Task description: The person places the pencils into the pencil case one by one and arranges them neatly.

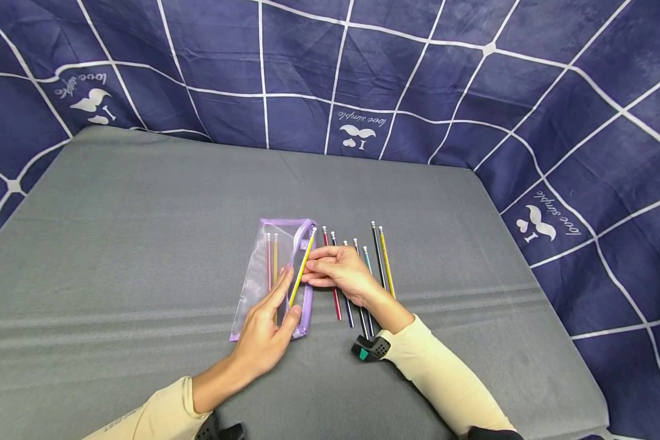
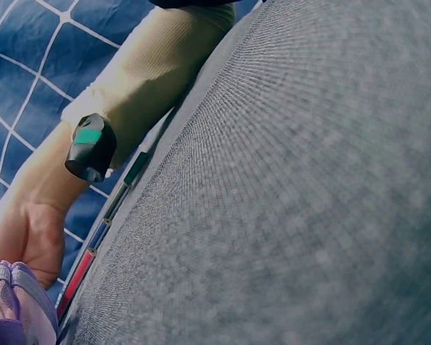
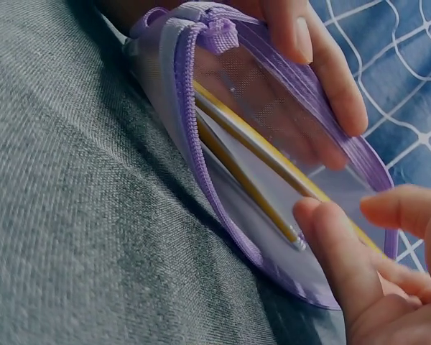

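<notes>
A see-through mesh pencil pouch [image 1: 245,308] with purple zip edging lies on the grey surface, its zip side parted in the right wrist view. A red pencil [image 1: 269,263] and a yellowish pencil [image 1: 275,260] show through the mesh. My left hand [image 1: 264,339] holds the pouch near its opening, some fingers behind the mesh [image 3: 273,108]. A yellow pencil [image 1: 302,269] slants within the opening, its white-tipped end upward. My right hand [image 1: 346,272] pinches this pencil near its middle; the fingers partly hide it in the right wrist view.
Right of the pouch lie several pencils side by side, among them a red pencil [image 1: 338,305], a black pencil [image 1: 378,250] and a yellow pencil [image 1: 387,263]. My right forearm crosses over some. A blue gridded cloth [image 1: 302,61] rises behind the grey surface [image 1: 170,214].
</notes>
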Demonstrator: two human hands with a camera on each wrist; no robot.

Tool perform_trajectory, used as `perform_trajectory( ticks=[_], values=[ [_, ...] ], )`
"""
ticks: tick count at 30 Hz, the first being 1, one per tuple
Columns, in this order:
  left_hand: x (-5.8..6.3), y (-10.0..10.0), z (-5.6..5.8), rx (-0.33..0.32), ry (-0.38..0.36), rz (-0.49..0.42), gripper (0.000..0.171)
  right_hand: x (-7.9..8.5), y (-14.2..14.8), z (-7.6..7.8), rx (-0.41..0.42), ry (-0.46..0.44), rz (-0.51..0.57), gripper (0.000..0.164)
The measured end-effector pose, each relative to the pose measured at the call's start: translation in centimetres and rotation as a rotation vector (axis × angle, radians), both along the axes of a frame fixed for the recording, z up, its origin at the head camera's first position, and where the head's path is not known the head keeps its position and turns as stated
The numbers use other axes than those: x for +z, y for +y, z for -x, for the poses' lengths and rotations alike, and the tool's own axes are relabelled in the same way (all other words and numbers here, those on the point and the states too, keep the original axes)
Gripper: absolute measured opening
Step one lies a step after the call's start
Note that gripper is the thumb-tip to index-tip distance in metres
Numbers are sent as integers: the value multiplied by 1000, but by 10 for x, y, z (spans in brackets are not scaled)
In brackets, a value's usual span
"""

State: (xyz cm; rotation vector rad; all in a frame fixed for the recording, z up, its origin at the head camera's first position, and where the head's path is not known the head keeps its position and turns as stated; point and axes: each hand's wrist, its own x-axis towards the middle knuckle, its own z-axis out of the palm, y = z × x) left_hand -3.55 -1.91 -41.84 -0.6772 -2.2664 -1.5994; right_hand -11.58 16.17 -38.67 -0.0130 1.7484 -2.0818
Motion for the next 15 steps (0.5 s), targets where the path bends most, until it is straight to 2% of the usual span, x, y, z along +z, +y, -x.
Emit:
perform_trajectory(
  ticks=[3,7,15],
  values=[
    [0,0,0,-2,1,-1,60,2,-1,-2,87,1,-22,35],
    [1,-1,0,-4,-6,-3,60,3,-2,-3,178,7,-44,38],
    [2,-1,-1,5,-4,-7,59,6,2,-3,160,38,-41,36]
  ],
)
